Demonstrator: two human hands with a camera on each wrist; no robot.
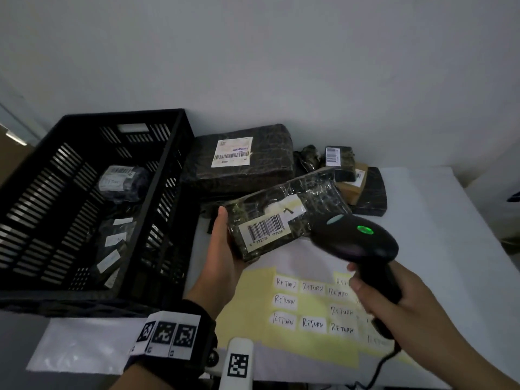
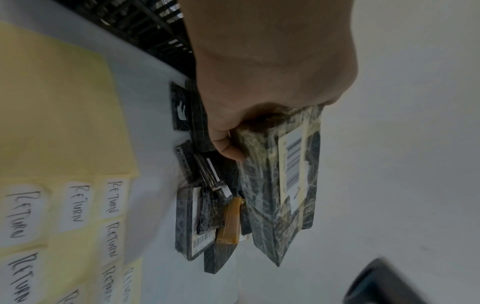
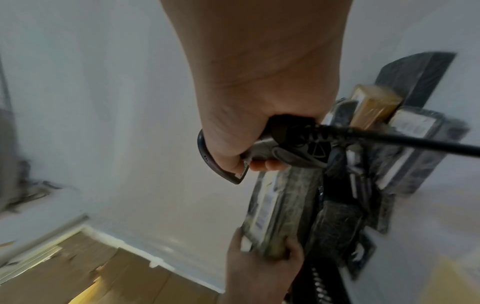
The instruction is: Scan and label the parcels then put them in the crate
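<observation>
One parcel [image 1: 284,218] is above the bench [image 1: 439,209] in my left hand [image 1: 225,257], fingers curled around its end, while my right hand [image 1: 394,294] grips the scanner [image 1: 357,237], and if the shiny wrap reflects light, the barcode [image 1: 266,228] may not read.

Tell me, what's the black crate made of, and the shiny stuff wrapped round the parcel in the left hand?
The black slotted crate looks like rigid matte moulded plastic, judging by its even vent slots. The dark rectangular parcel seems wrapped in clear glossy plastic film: it wrinkles and glints. What lies underneath cannot be told.
</observation>
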